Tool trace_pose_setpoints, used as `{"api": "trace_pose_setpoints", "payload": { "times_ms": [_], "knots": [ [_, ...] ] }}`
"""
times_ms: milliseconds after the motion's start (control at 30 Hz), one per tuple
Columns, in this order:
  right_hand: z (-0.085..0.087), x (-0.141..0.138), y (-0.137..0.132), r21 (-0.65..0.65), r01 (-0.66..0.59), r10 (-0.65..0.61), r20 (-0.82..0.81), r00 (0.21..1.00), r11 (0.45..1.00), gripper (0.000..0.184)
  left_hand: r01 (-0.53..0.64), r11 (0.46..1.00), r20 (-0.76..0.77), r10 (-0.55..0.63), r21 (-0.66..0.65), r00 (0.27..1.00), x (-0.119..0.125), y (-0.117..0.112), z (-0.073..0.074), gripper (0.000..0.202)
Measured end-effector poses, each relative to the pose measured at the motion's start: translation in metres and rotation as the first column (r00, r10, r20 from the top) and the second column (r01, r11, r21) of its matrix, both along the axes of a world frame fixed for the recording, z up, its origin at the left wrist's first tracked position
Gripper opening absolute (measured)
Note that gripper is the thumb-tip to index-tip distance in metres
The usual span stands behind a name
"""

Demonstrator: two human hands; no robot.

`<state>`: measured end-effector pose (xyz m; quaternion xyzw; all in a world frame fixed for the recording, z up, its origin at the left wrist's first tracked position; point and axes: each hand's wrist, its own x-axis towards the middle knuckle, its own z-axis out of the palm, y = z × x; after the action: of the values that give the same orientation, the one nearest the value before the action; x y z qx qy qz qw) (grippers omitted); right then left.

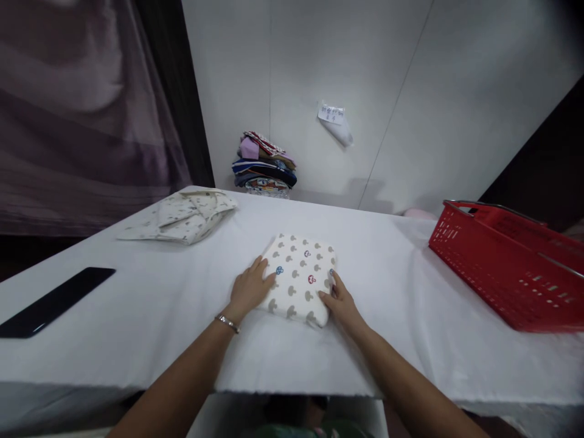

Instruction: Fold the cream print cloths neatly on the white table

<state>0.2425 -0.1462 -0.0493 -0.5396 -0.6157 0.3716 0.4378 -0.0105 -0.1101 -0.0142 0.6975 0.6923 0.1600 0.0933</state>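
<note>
A folded cream garment with a mushroom print (301, 275) lies in the middle of the white table (387, 286). My left hand (249, 289) rests against its left edge, fingers stretched flat and partly on the cloth. On the other side, my right hand (341, 301) touches the right edge, fingers extended along the fold. Neither hand grips the garment. A thin bracelet (227, 323) circles my left wrist.
Another cream patterned garment (182, 216) lies unfolded at the back left. A stack of folded clothes (264, 164) stands against the far wall. A red plastic basket (515, 267) sits at the right. A black flat object (50, 301) lies at the left edge.
</note>
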Motion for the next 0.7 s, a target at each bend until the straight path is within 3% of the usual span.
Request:
{"api": "trace_pose_setpoints", "payload": {
  "times_ms": [100,233,400,567,700],
  "knots": [
    [0.005,0.000,0.000,-0.088,-0.018,-0.003,-0.236,0.972,0.996,0.083,-0.073,0.996,0.152,0.081,-0.058,0.985,-0.005,0.005,0.005,0.060],
    [0.011,-0.004,0.007,-0.173,-0.020,-0.028,-0.274,0.961,0.985,0.089,-0.160,0.963,0.253,0.214,-0.218,0.944,-0.019,0.019,0.012,0.060],
    [0.014,-0.001,0.023,-0.182,-0.069,0.031,-0.202,0.979,0.981,0.090,-0.169,0.946,0.165,0.220,-0.276,0.962,-0.022,0.024,0.015,0.050],
    [0.023,0.042,0.047,-0.205,-0.003,-0.019,-0.109,0.994,0.979,0.088,-0.088,0.956,0.174,0.141,-0.281,0.975,0.006,-0.001,0.012,0.047],
    [0.021,0.071,0.052,-0.296,0.032,-0.027,0.021,0.999,0.955,0.071,-0.097,0.964,0.159,0.139,-0.246,0.977,0.023,-0.017,0.013,0.051]
  ]
}}
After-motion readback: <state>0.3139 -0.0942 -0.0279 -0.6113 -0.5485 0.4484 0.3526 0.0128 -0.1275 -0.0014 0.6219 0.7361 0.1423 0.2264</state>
